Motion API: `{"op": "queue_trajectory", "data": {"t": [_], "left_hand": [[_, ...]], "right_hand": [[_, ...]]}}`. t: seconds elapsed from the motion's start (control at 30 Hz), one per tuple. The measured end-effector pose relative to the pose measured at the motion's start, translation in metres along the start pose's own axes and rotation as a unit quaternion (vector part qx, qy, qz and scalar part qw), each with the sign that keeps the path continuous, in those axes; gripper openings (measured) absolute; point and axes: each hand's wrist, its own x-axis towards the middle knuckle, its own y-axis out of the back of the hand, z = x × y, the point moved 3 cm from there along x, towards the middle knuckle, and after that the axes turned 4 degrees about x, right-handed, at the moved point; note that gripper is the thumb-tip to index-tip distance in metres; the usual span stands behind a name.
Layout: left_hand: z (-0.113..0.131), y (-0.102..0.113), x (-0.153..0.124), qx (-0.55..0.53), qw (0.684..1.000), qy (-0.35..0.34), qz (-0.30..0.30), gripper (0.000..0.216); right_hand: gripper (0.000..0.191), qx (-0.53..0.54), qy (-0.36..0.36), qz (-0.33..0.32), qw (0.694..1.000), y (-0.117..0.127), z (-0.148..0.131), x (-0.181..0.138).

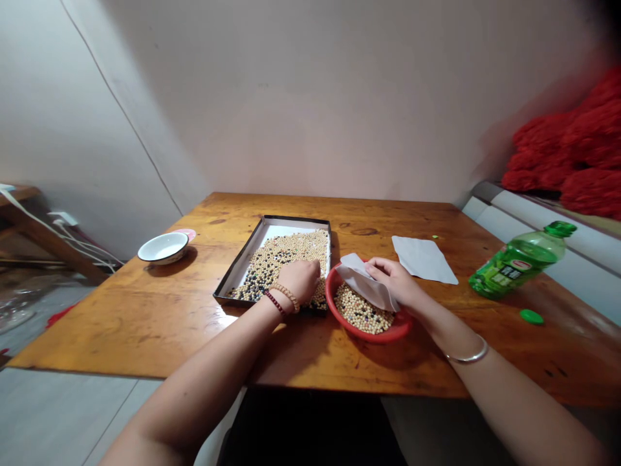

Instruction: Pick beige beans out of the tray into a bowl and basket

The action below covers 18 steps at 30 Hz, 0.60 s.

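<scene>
A shallow box lid (pixel 237 264) with a dark rim lies on the table, holding many pale beans (pixel 291 249) mixed with dark ones. My left hand (pixel 301 281) is closed over the lid's right part; its fingertips are turned away, and what they hold, if anything, is hidden. Right beside the lid stands a red bowl (pixel 349 329) with pale and dark beans (pixel 361 315) in it. My right hand (pixel 391 275) grips a white sheet (pixel 366 285), bent and tilted over the bowl. Whether it is paper or cloth, I cannot tell.
A white enamel bowl (pixel 163 247) sits at the table's left. On the right are another white sheet (pixel 424 259), a green-labelled plastic bottle (pixel 521 259) and a loose green cap (pixel 532 316). Red fluffy material (pixel 572 145) lies beyond the wooden table (pixel 194 336).
</scene>
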Motion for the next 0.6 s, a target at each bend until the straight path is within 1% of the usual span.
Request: {"op": "queue_trajectory", "data": {"t": [0.1,0.27,0.37,0.6], "left_hand": [[-0.0009,-0.0002,0.0005,-0.008,1.0,0.008,-0.003,0.024],[0.0002,-0.0012,0.0005,-0.015,0.999,0.011,-0.038,0.035],[-0.0002,-0.002,0.0004,-0.012,0.998,0.015,-0.053,0.037],[-0.001,-0.0048,0.0004,-0.03,0.998,-0.01,-0.06,0.037]], "right_hand": [[0.033,0.007,-0.001,0.008,1.0,0.0008,0.0012,0.0008],[0.033,0.002,0.0,0.008,1.0,0.0007,0.0004,0.0006],[0.033,-0.001,-0.004,0.008,1.0,0.0007,-0.0008,0.0001],[0.033,-0.001,0.004,0.011,1.0,0.0009,-0.0016,0.0002]]}}
